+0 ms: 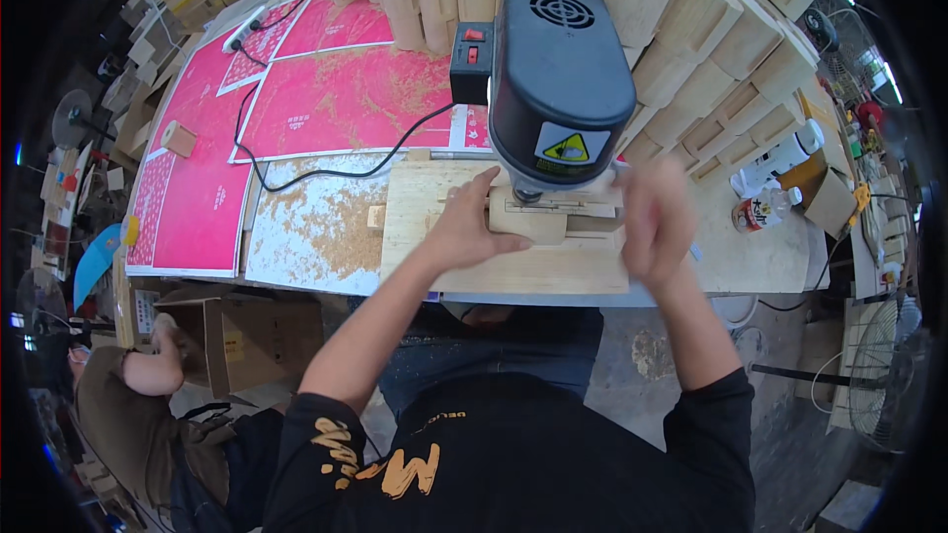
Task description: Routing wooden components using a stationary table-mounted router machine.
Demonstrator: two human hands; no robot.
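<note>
A bench drill press (563,69) with a dark housing and a yellow warning label stands over the table. Under its chuck (527,196) lies a pale wooden block (528,227), set in a wooden jig on a light board (425,202). My left hand (466,227) grips the block's left end, thumb along the near edge and fingers at the far side. Right of the drill head, my right hand (657,222) is smeared by motion. It looks curled, but whether it holds a lever is hidden.
Stacked wooden pieces (691,49) rise behind the drill. Pink sheets (346,99) with sawdust, a black cable (326,176) and a small wood block (179,138) lie left. A bottle (767,208) stands right. Another person (148,415) sits beside a cardboard box (262,341) at lower left.
</note>
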